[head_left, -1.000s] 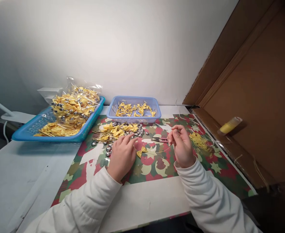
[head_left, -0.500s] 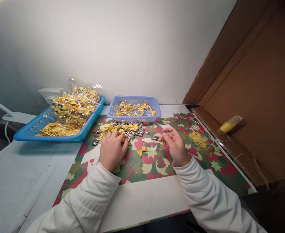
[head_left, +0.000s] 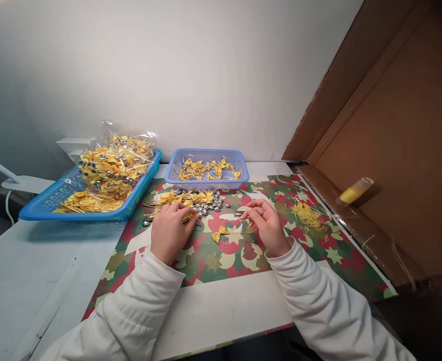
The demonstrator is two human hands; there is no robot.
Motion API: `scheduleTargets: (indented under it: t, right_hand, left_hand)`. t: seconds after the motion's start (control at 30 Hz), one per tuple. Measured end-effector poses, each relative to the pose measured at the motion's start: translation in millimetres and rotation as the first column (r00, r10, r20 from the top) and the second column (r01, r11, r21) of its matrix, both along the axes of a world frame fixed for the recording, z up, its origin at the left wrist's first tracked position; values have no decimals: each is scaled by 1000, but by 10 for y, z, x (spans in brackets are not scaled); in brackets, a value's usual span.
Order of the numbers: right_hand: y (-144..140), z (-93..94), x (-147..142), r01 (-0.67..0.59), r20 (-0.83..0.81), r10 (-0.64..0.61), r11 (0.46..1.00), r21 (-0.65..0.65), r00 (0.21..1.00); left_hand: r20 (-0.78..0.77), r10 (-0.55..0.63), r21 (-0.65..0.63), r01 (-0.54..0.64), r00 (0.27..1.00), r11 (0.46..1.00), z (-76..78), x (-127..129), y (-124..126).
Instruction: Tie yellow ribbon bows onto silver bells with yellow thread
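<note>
Open patterned mat (head_left: 221, 260) lies in front of both hands, bare down to its near edge; a cardboard wall (head_left: 401, 150) closes off the right side. The left hand (head_left: 169, 231) lies knuckles-up, fingers curled into the loose pile of bows and silver beads (head_left: 191, 200), pinching there — on what exactly, can't tell. The right hand (head_left: 266, 225) hovers just off the mat, fingertips together on a thin thread. One yellow bow (head_left: 219, 233) sits between the hands, below the small basket (head_left: 208, 170) and blue tray (head_left: 89, 193).

Small yellow ribbon bow (head_left: 220, 233) lies flat on patterned mat, w/ thin thread trailing right.
</note>
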State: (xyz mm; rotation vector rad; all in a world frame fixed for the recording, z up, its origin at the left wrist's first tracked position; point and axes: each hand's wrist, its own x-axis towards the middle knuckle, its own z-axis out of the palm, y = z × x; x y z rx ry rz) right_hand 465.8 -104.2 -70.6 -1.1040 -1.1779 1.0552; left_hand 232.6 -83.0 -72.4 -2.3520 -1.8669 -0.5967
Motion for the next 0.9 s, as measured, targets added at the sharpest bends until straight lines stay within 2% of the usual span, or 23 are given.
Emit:
scheduleTargets:
  t: [0.07,0.13,0.23,0.4,0.57,0.67,0.7,0.73,0.77,0.8,0.83,0.87,0.9]
  right_hand:
    - [-3,-3,-2,-6,7,6,1000,-8,1000]
    - [-3,-1,-4,-11,14,12,1000,-10,1000]
    - [0,8,-7,-18,18,18,1000,-8,1000]
    - [-8,-7,-29,-54,24,54,999,0,998]
    - [-52,-63,-86,-122,41,124,992,-45,991]
    - [-99,-78,-139,-174,58,180,981,-85,982]
    - [-118,-78,-161,-195,53,200,976,-95,978]
    - [-139,-78,-185,-216,44,221,971,-101,974]
    - [-159,-78,-209,-241,34,246,965,-104,969]
    - [-178,-79,-232,-267,29,271,958,-105,962]
    - [-194,-81,-253,-290,29,295,951,-103,955]
    - [-208,-84,-271,-311,34,316,945,-102,948]
    - [-218,-88,-284,-324,44,330,940,-104,943]
  left_hand:
    - [7,13,64,-14,1000,998,2,-2,-1]
    - [-18,-36,96,37,999,995,-1,9,-5]
    - [-90,-156,41,161,984,986,-14,40,-7]
    - [-117,-138,-7,138,983,990,-62,60,28]
    - [-27,-148,-13,147,989,989,-78,38,71]
    - [189,-152,39,147,970,988,-25,73,38]
    - [318,-152,60,140,936,988,2,103,10]
    - [477,-143,74,122,867,990,30,141,-25]
    - [639,-115,38,119,761,992,58,186,-65]
    - [789,-60,-40,149,611,988,84,235,-107]
    - [902,23,-125,209,430,970,105,285,-149]
    - [952,120,-205,294,283,934,122,332,-188]
    - [961,220,-269,378,167,886,133,374,-221]
